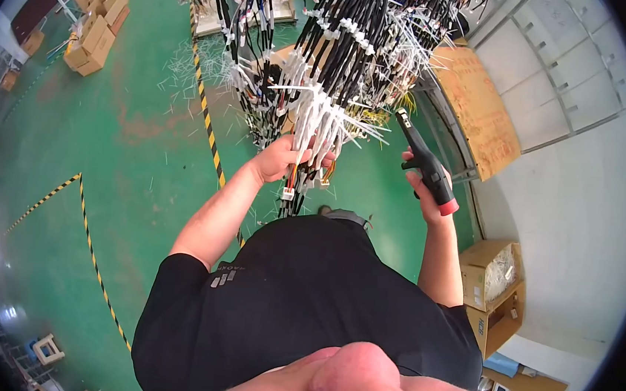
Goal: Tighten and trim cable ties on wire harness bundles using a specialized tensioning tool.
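The left hand (279, 160) is grasping white wires (305, 131) near twelve o'clock from the chest; the right hand (427, 202) is gripping a black tool (427, 167) toward two. Black harnesses (351, 27) are hanging beyond, at twelve. Bundling is seemingly underway, probably calling for bringing the tool wireward.

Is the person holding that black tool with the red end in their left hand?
No, the right hand holds the black tool, while the left hand grips the wire bundle.
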Available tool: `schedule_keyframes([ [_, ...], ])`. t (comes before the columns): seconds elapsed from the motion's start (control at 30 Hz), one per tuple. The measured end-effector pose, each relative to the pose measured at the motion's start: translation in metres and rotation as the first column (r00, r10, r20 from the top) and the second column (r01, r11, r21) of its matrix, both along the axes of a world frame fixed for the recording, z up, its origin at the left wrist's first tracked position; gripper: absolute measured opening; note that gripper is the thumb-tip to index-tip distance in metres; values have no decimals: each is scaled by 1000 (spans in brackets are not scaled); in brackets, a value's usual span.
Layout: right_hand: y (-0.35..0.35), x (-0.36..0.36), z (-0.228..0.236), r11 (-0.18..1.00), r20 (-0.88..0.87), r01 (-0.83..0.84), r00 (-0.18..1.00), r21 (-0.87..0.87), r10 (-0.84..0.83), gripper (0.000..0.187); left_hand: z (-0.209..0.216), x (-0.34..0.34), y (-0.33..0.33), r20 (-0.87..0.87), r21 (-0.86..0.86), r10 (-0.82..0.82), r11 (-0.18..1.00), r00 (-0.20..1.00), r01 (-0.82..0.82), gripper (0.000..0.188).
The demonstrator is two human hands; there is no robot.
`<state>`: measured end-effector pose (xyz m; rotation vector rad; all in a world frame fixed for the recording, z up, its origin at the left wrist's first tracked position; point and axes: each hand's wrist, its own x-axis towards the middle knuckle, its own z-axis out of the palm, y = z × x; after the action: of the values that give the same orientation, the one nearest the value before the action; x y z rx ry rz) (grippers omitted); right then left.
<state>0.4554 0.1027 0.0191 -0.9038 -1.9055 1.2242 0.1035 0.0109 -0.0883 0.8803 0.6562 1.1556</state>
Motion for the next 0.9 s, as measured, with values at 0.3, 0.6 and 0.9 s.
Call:
schedule_keyframes([
  [0.3,33,-13,33,889,225,-297,947,348,228,44,2,36,-14,-349,103,328,944,878,-312,29],
  [0.6,86,-21,44,823,183,-530,847,206,500,44,17,80,-14,-702,267,515,831,492,-488,35],
  [0.9,125,-30,95,708,354,-665,738,238,574,42,31,134,8,-871,491,362,665,-332,-563,42],
])
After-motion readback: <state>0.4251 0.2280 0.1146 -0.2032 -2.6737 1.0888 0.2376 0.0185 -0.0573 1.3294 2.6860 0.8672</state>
